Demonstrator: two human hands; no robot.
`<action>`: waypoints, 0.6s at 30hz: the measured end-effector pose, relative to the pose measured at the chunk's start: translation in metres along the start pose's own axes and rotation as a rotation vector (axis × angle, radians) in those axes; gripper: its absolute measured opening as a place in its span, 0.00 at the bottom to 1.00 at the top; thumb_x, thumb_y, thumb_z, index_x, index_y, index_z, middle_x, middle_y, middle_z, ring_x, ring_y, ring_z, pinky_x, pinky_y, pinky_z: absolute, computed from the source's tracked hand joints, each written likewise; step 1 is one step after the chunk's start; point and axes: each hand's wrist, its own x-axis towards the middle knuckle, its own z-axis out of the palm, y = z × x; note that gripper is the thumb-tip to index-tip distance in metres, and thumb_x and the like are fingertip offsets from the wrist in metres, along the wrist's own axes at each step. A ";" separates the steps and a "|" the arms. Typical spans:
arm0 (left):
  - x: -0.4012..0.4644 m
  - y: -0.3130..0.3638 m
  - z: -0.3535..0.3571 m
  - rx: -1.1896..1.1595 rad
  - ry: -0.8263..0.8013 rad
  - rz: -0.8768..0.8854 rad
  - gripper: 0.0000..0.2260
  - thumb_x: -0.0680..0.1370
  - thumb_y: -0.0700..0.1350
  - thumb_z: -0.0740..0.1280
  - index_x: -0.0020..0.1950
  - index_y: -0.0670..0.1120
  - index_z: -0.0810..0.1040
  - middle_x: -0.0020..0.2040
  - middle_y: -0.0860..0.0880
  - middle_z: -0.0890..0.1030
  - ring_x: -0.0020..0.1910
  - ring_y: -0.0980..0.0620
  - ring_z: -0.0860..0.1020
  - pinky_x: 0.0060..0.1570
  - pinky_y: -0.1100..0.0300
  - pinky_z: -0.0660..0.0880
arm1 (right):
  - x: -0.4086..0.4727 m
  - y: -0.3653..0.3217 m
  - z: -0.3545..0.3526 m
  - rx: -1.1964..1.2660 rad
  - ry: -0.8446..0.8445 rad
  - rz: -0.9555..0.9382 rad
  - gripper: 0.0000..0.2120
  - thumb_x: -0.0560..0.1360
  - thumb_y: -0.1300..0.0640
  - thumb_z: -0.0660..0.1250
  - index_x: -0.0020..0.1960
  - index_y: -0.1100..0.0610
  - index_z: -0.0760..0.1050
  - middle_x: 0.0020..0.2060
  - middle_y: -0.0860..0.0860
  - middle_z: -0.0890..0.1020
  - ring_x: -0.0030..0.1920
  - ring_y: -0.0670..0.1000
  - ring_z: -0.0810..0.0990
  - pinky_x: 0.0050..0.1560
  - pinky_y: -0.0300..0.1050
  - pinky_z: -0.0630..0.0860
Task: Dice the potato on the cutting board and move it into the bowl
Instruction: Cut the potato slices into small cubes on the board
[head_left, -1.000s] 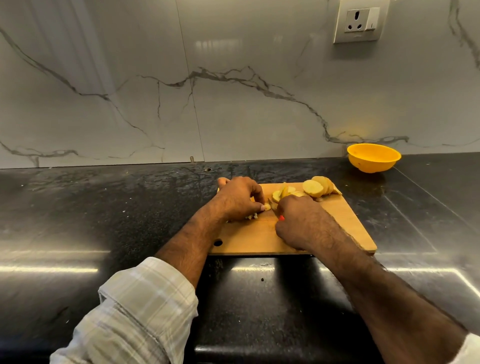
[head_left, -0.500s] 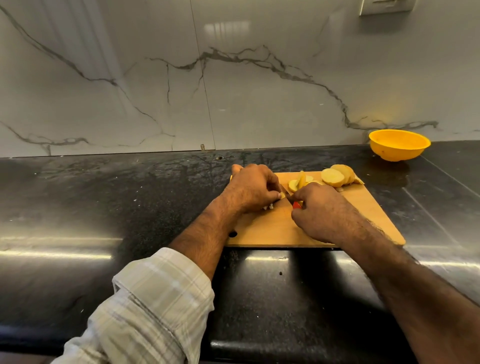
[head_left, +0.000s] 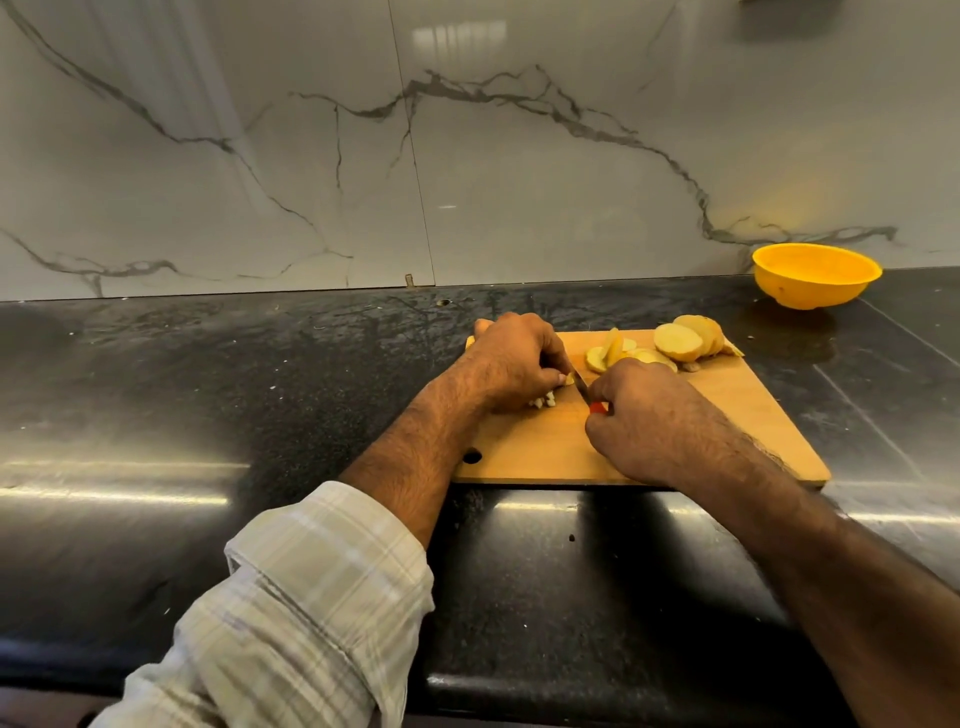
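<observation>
Under the left hand (head_left: 514, 364) fingers (head_left: 551, 375), potato pieces (head_left: 543, 399) touch the knife (head_left: 581, 383).

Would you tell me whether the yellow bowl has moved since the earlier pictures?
No: the yellow bowl sits under the same wall vein; only the view shifted.

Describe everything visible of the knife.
The knife is small, with a slim dark blade and a red handle. Only a bit of the handle shows, since the right hand grips it. The blade slants away toward the left hand, its tip at the potato pieces under those fingers, over the cutting board.
</observation>
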 end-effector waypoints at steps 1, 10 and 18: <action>0.002 -0.001 -0.001 -0.010 -0.005 -0.001 0.03 0.77 0.49 0.77 0.49 0.57 0.88 0.49 0.60 0.85 0.57 0.56 0.80 0.69 0.37 0.67 | -0.001 0.000 0.000 0.000 -0.004 0.000 0.18 0.79 0.54 0.69 0.68 0.53 0.79 0.53 0.51 0.81 0.51 0.51 0.78 0.48 0.44 0.79; 0.001 0.008 0.006 0.100 0.077 0.010 0.05 0.79 0.52 0.75 0.53 0.56 0.88 0.52 0.59 0.85 0.60 0.55 0.78 0.72 0.42 0.63 | 0.000 -0.004 0.000 -0.025 0.004 0.010 0.20 0.80 0.55 0.69 0.71 0.53 0.77 0.55 0.52 0.79 0.51 0.51 0.75 0.47 0.43 0.76; 0.001 0.009 -0.002 0.041 0.029 0.024 0.06 0.77 0.44 0.77 0.53 0.53 0.89 0.52 0.56 0.87 0.57 0.55 0.81 0.70 0.45 0.75 | 0.000 -0.005 0.000 -0.031 -0.012 0.007 0.20 0.79 0.54 0.69 0.71 0.53 0.77 0.58 0.53 0.80 0.54 0.52 0.77 0.51 0.45 0.78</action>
